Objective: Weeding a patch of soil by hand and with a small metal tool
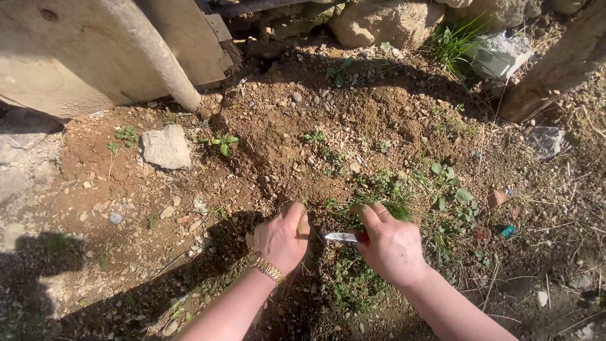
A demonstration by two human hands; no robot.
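Hands and knife at low green weeds on stony brown soil.
Right hand [392, 245] fingers curled tight around small silver-bladed knife [341, 237], blade pointing left; left hand [282, 239] pinches thin green weed stems [302, 222] just beside blade tip.

No labels, signs or screens are visible. One possible package scrap [507, 231], small, crumpled and teal-blue, lies on the soil at 4 o'clock from frame centre. Its kind cannot be confirmed.
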